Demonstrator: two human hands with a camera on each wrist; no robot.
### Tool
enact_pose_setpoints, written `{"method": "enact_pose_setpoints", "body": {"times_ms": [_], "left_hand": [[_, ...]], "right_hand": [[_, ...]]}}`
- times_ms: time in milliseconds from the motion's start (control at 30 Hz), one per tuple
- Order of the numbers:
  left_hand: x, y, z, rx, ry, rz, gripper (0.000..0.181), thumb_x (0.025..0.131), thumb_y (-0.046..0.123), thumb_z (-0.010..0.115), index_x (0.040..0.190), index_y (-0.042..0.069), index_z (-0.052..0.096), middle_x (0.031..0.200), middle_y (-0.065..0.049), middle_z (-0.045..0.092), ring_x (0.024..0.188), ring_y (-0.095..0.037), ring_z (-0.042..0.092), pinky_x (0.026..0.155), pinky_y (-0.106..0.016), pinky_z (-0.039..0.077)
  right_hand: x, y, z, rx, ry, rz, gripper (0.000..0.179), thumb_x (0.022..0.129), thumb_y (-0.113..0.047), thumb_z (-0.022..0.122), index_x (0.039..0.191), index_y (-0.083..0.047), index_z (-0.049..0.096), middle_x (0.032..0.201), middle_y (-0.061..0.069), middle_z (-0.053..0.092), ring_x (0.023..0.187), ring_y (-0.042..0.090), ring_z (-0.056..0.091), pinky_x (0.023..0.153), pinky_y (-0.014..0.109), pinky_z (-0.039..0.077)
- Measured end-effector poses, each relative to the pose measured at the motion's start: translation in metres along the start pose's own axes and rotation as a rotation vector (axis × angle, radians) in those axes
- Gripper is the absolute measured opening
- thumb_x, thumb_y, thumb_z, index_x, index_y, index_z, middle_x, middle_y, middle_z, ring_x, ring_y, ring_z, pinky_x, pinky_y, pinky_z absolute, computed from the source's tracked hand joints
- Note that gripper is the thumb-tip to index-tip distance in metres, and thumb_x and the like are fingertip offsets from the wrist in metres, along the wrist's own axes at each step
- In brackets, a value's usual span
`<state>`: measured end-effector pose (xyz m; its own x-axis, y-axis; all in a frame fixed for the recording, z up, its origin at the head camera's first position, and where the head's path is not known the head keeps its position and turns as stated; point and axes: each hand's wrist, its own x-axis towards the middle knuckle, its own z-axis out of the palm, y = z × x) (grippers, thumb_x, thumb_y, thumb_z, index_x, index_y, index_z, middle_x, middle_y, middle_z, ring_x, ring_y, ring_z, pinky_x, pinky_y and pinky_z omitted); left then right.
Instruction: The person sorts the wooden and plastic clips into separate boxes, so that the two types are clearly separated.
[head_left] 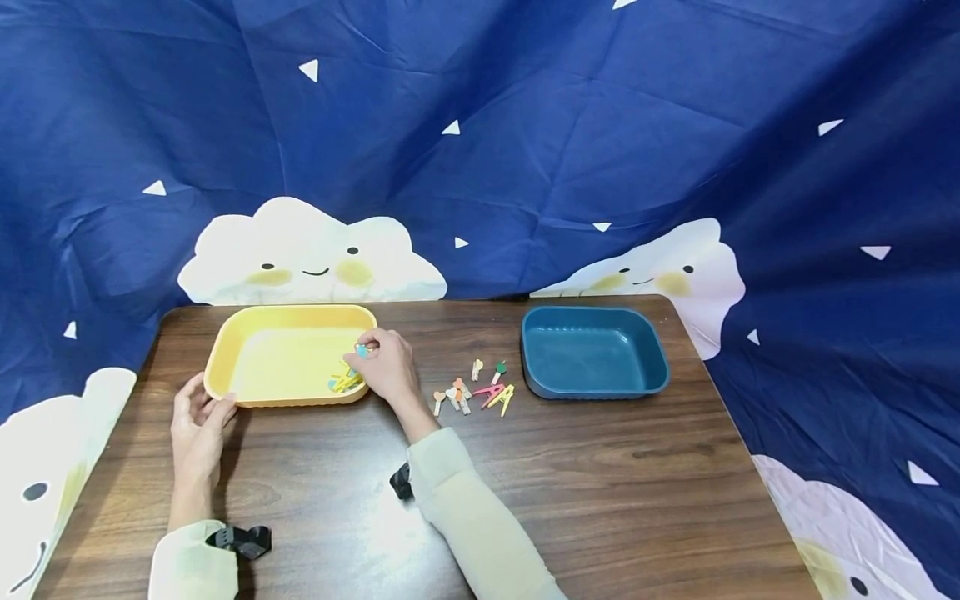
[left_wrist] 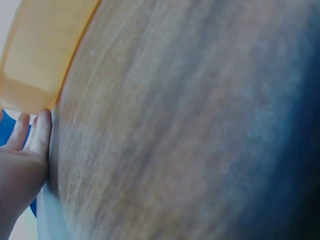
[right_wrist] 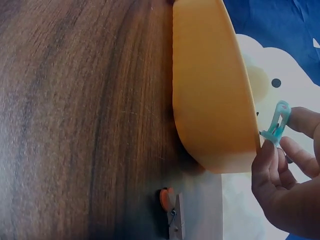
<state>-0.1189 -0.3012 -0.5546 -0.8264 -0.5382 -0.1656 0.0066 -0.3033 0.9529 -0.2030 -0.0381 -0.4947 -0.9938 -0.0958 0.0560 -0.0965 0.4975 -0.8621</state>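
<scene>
A light-blue plastic clip (right_wrist: 276,124) is pinched between the thumb and fingers of my right hand (head_left: 387,365), at the right rim of the yellow tray (head_left: 258,403). Inside the tray's near right corner lies a small pile of yellow clips (head_left: 344,382) with some light blue among them, partly covered by the hand in the head view. My left hand (head_left: 197,433) rests against the tray's near left corner, thumb at the front wall and fingers at the side. In the left wrist view, fairly straight fingers (left_wrist: 42,132) touch the tray's wall.
Right of the yellow tray, several small wooden clothespins (head_left: 459,395) with coloured tops lie on the wooden table (head_left: 600,483). Beside them are a pink clip (head_left: 489,392) and a yellow clip (head_left: 505,398). A dark blue tray (head_left: 592,393) stands farther right. Behind hangs a blue curtain (head_left: 495,150).
</scene>
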Motion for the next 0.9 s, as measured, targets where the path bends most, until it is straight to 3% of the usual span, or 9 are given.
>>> {"method": "enact_pose_setpoints", "body": {"times_ms": [300, 700, 900], "left_hand": [[-0.0006, 0.0001, 0.0000, 0.018, -0.001, 0.000, 0.056, 0.093, -0.007, 0.066, 0.142, 0.017, 0.051, 0.122, -0.003, 0.052, 0.102, -0.009, 0.057, 0.077, -0.014, 0.055], [-0.0002, -0.0013, 0.0005, 0.020, 0.004, 0.012, 0.056, 0.094, -0.007, 0.065, 0.142, 0.017, 0.051, 0.121, -0.003, 0.053, 0.102, -0.009, 0.058, 0.077, -0.013, 0.054], [0.0000, -0.0009, -0.0008, 0.013, 0.004, 0.004, 0.057, 0.094, -0.008, 0.065, 0.143, 0.017, 0.050, 0.121, -0.003, 0.052, 0.102, -0.009, 0.058, 0.078, -0.013, 0.055]], "right_hand": [[0.0007, 0.0015, 0.0012, -0.009, -0.012, 0.016, 0.029, 0.080, -0.035, 0.085, 0.095, -0.012, 0.075, 0.087, -0.004, 0.062, 0.078, 0.005, 0.054, 0.071, 0.020, 0.047], [-0.0005, 0.0056, -0.0015, 0.082, -0.035, 0.005, 0.027, 0.083, -0.026, 0.084, 0.101, -0.009, 0.074, 0.091, 0.000, 0.065, 0.077, 0.001, 0.055, 0.070, 0.018, 0.049], [-0.0031, 0.0080, -0.0060, 0.136, -0.055, 0.009, 0.028, 0.085, -0.020, 0.081, 0.108, -0.007, 0.072, 0.094, 0.003, 0.066, 0.081, 0.008, 0.059, 0.070, 0.019, 0.052]]}}
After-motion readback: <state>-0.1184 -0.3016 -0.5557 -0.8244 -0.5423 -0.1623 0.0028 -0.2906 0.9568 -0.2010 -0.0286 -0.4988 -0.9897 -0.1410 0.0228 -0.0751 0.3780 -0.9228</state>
